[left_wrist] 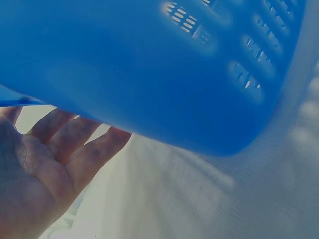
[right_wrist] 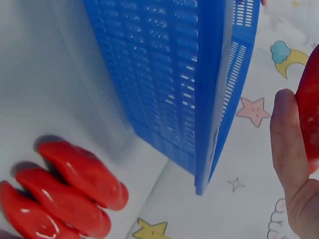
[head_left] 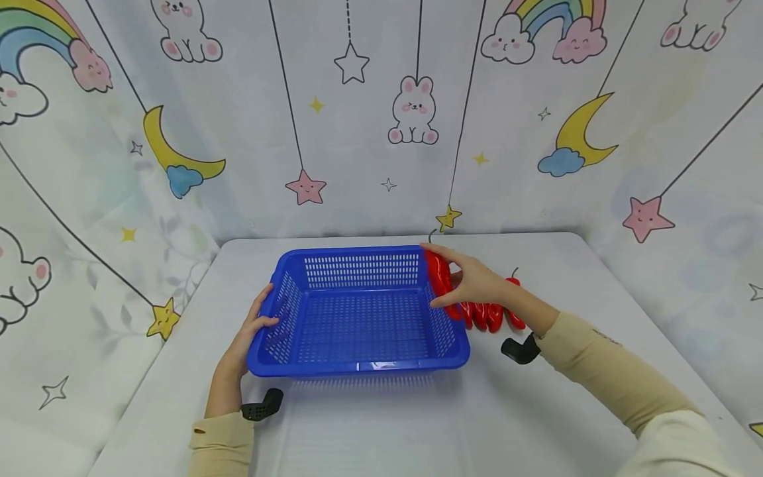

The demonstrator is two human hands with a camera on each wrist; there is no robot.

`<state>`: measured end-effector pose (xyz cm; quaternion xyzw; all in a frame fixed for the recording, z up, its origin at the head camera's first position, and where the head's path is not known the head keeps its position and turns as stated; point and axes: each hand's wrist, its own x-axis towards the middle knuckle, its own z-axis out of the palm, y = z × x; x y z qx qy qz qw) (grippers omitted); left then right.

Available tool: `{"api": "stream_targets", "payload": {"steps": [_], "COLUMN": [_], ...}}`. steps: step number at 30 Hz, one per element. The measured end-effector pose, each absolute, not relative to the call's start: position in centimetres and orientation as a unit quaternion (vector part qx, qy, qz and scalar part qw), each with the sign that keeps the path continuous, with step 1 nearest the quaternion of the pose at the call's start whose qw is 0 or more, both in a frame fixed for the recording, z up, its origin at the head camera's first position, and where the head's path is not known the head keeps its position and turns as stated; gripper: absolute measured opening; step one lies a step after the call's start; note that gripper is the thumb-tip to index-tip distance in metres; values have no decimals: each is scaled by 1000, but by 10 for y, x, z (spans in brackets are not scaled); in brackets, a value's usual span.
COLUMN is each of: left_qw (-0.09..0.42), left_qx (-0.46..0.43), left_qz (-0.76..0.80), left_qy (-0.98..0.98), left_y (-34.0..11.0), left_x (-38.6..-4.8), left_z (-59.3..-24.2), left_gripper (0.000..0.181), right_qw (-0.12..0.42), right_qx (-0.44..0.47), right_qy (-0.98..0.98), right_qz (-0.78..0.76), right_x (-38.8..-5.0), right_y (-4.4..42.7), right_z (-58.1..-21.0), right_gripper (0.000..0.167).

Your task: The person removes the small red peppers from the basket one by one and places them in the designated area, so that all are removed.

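Note:
A blue plastic basket (head_left: 381, 366) with perforated walls sits on the white table, nothing inside it. My left hand (head_left: 244, 338) holds its left rim, thumb over the edge; in the left wrist view the fingers (left_wrist: 94, 154) reach the basket's outer side. My right hand (head_left: 477, 281) grips a long red chili pepper (head_left: 440, 273) with a dark curved stem, at the basket's right rim. The right wrist view shows this pepper (right_wrist: 310, 117) raised above the rim. More red chili peppers (head_left: 494, 318) lie on the table right of the basket, partly hidden by my right forearm.
The white table (head_left: 369, 430) extends around the basket. Behind and beside it hangs a pale cloth (head_left: 357, 146) printed with rabbits, stars and moons. Black wrist cameras (head_left: 262, 405) stick out by both sleeves.

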<state>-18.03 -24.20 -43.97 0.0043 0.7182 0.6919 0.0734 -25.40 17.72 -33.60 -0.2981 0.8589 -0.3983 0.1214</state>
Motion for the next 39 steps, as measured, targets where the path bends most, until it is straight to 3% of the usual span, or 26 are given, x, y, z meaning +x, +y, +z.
{"api": "stream_targets", "payload": {"steps": [39], "left_qw": [76], "left_qx": [2], "left_qz": [687], "left_qy": [723], "left_y": [-242], "left_x": [-179], "left_z": [-439], "left_gripper": [68], "right_qw": [59], "right_qx": [-181], "right_qy": [914], "right_qz": [-357], "right_x": [-265], "right_y": [292], "right_z": [-348], "right_gripper": [105]}}
